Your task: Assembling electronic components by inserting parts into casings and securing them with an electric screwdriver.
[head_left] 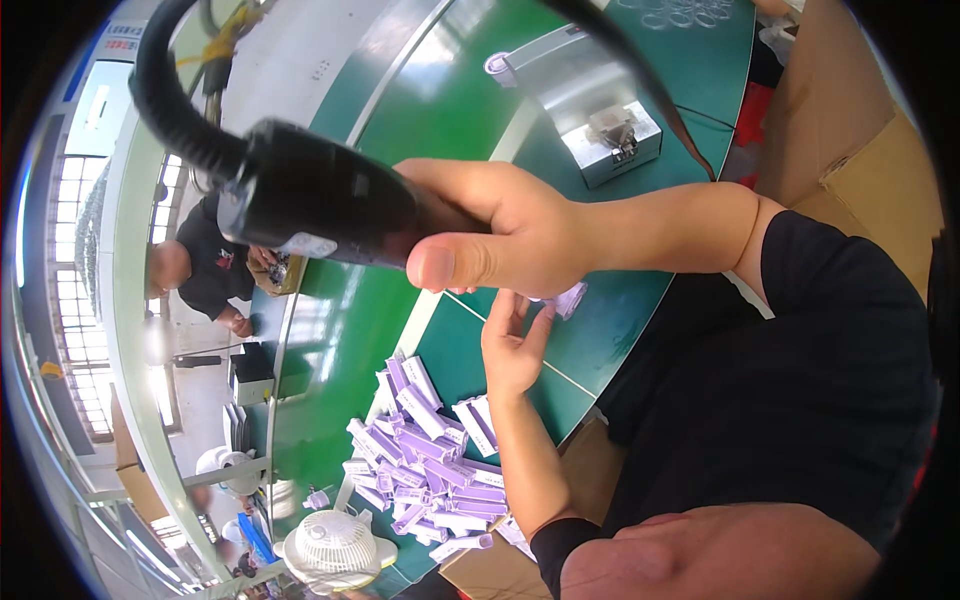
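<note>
Across the upper middle of the frame, the right hand (535, 225) is wrapped round a black tool (330, 195), its fingers curled close and the thumb pressed along the near side. The tool is a thick, smooth cylinder with a dull sheen, a small pale label (308, 244) low on its barrel and a ribbed black cord (170, 110) arching up from its left end; its other end is hidden behind the hand. Just below, at the centre of the frame, the left hand (514, 358) is partly closed, thumb and fingers bent round a lilac piece (572, 301). That piece is pale and glossy with an uneven outline, but the right hand covers part of it, so its full shape cannot be told. Lower down, left of the left forearm, lies a loose pile (430, 455) of lilac parts, mostly long, narrow and straight-edged, some showing hollow channels and others small dark marks, heaped at all angles on the green table (610, 335). A white fan (335, 545) stands beside the pile at the lower left, and a metal box (615, 145) with a raised clear cover sits at the upper right of centre.
</note>
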Action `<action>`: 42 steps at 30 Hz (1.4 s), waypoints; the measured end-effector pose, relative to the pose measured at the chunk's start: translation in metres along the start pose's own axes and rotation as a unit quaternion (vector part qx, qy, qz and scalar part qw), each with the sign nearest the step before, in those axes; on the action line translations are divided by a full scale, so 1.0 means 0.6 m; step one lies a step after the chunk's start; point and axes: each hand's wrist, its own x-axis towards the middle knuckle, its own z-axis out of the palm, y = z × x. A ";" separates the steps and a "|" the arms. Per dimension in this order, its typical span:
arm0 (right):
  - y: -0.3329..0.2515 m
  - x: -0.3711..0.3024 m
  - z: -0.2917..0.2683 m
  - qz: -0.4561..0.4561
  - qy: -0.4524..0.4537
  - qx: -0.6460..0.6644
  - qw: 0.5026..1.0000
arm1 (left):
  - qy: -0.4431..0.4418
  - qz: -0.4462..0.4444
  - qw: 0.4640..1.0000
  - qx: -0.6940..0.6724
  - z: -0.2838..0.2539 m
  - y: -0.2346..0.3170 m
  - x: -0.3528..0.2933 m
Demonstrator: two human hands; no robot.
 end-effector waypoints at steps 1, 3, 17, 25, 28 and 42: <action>0.002 -0.001 -0.001 -0.005 -0.006 -0.018 1.000 | 0.000 0.000 1.000 0.001 0.002 0.000 0.001; 0.006 -0.003 -0.002 -0.010 -0.014 -0.033 0.999 | 0.026 0.016 0.999 0.022 0.005 -0.001 0.001; 0.019 -0.018 -0.008 0.019 0.015 -0.053 0.998 | 0.006 0.016 0.999 0.041 -0.003 -0.020 0.005; 0.043 -0.022 -0.008 0.013 -0.003 -0.005 1.000 | 0.011 0.003 0.999 0.043 -0.004 -0.021 0.000; 0.036 -0.024 -0.006 0.059 -0.011 0.018 0.998 | 0.046 0.036 0.992 0.111 -0.001 -0.017 -0.005; 0.081 -0.035 -0.028 0.016 -0.011 -0.052 0.998 | 0.113 0.071 0.944 0.301 0.010 -0.037 0.000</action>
